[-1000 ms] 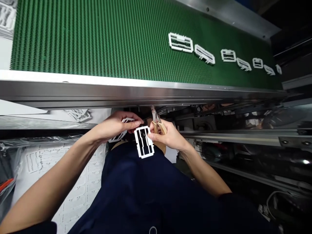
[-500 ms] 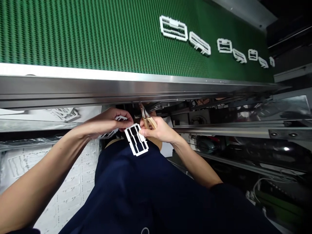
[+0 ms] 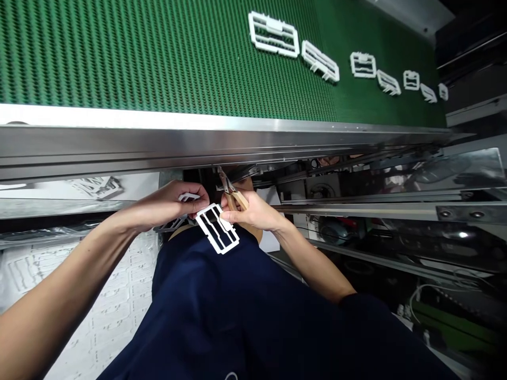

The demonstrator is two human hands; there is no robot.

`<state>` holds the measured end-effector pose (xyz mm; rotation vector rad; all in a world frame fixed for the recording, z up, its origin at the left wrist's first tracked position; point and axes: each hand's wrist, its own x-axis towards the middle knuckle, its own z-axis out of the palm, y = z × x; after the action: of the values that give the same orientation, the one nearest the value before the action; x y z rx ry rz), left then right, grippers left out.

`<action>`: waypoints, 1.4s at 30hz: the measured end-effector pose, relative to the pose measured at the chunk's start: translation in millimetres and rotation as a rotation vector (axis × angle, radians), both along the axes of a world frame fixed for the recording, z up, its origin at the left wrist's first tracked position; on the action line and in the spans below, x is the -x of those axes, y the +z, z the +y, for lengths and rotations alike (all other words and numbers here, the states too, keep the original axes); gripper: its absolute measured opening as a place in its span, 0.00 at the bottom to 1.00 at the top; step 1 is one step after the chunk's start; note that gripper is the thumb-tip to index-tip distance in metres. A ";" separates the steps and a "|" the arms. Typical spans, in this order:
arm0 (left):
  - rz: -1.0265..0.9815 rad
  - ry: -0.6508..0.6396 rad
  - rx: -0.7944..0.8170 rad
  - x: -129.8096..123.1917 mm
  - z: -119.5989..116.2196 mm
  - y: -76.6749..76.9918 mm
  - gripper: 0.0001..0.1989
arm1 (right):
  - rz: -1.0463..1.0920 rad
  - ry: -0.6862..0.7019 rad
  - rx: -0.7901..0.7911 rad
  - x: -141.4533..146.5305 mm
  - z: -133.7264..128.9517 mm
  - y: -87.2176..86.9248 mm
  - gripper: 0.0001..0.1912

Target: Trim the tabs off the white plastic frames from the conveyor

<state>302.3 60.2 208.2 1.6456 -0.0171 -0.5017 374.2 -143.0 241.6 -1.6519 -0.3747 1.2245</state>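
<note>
In front of my waist, my right hand (image 3: pixel 253 211) is closed on a pair of nippers (image 3: pixel 239 200) with tan handles, jaws pointing up and away. Its thumb also presses on the edge of a white plastic frame (image 3: pixel 226 224) with slots and bars, which hangs tilted over my dark shirt. My left hand (image 3: pixel 182 200) is closed, its fingertips at the upper corner of that frame. A second white frame (image 3: pixel 188 197) is held in the left hand, mostly hidden by its fingers; part of a frame shows below the wrist.
Ahead runs a green conveyor belt (image 3: pixel 158 58) behind a metal rail (image 3: pixel 198 124). Several white frames (image 3: pixel 274 25) lie on it towards the right. At lower left, white parts (image 3: pixel 106 301) lie under clear plastic. Metal bars (image 3: pixel 376 212) and machinery are on the right.
Both hands have shifted slightly left with the nippers and frames, and the front frame leans more. The nearer frames on the belt appear farther left and higher in view.
</note>
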 end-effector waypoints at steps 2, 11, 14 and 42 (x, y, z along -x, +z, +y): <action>-0.006 -0.010 -0.011 1.8 0.0 1.2 0.12 | 0.033 -0.013 -0.020 0.6 -1.1 -2.1 0.19; -0.078 0.031 -0.022 8.1 -5.4 -1.7 0.12 | 0.106 -0.031 -0.085 4.9 -8.7 -16.9 0.19; -0.152 0.051 0.061 15.9 -8.0 -1.7 0.10 | 0.125 -0.060 -0.128 15.5 -11.2 -26.0 0.18; -0.165 -0.052 0.045 42.4 -34.2 17.6 0.09 | -0.858 1.129 0.639 -5.6 -8.8 93.5 0.15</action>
<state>259.9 26.0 225.8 1.6420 -0.1922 -0.4016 379.8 -151.7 335.1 -2.6227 -1.7755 1.3893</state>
